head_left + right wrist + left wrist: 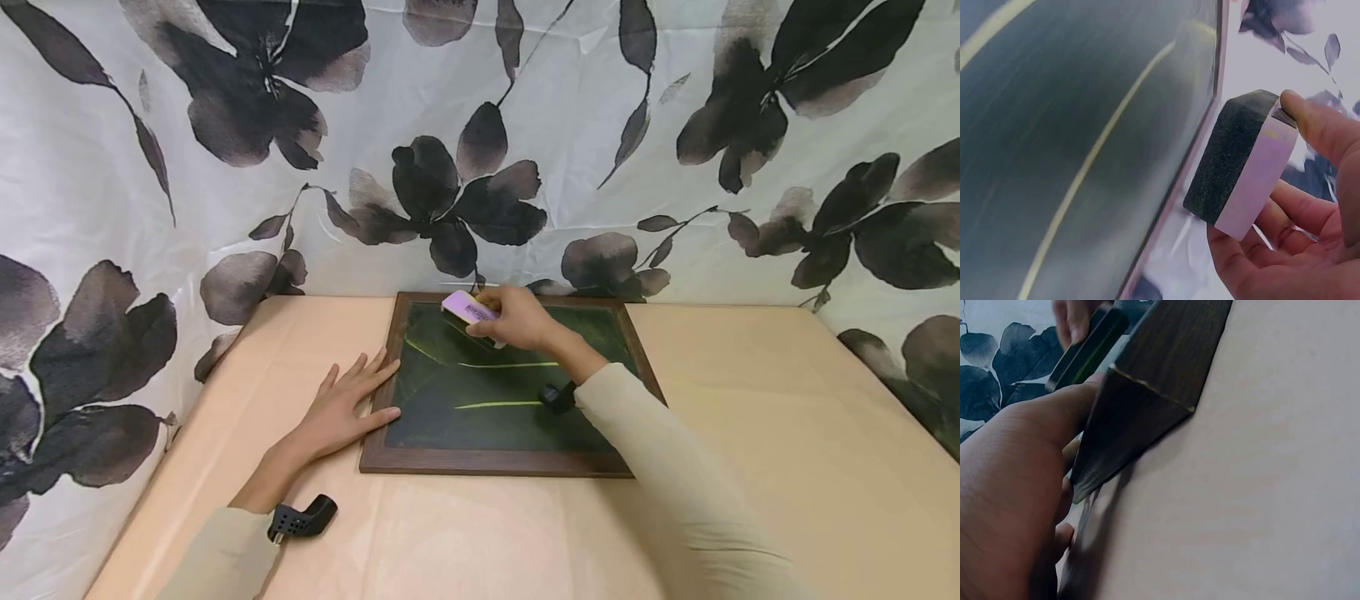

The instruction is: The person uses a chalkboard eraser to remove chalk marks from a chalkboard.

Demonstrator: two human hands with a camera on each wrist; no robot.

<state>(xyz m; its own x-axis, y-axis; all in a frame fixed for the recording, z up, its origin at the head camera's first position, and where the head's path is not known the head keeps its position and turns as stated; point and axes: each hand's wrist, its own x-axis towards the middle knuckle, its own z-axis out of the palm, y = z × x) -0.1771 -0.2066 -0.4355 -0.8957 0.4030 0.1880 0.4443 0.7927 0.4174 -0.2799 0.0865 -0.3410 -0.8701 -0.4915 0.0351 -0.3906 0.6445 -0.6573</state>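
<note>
From my remote seat I have the right hand (517,319) grasping the eraser (468,307), thumb on 1 side and fingers on the other — a firm pinch. The eraser is tilted over the far part of the chalkboard (427,425), left of the middle; my right wrist view shows its dark felt side apart from the board. My left hand (341,417) grips nothing: its fingers are spread, their tips and the thumb resting on the left side of the wooden frame (495,462).

I count 2 long yellow lines running across the board, the nearer line (498,405) and the farther line (510,365), plus 1 slanted line (422,348) at the far left. The board lies on a pale table (787,400) — behind it hangs a white cloth (585,92) with dark flowers.
</note>
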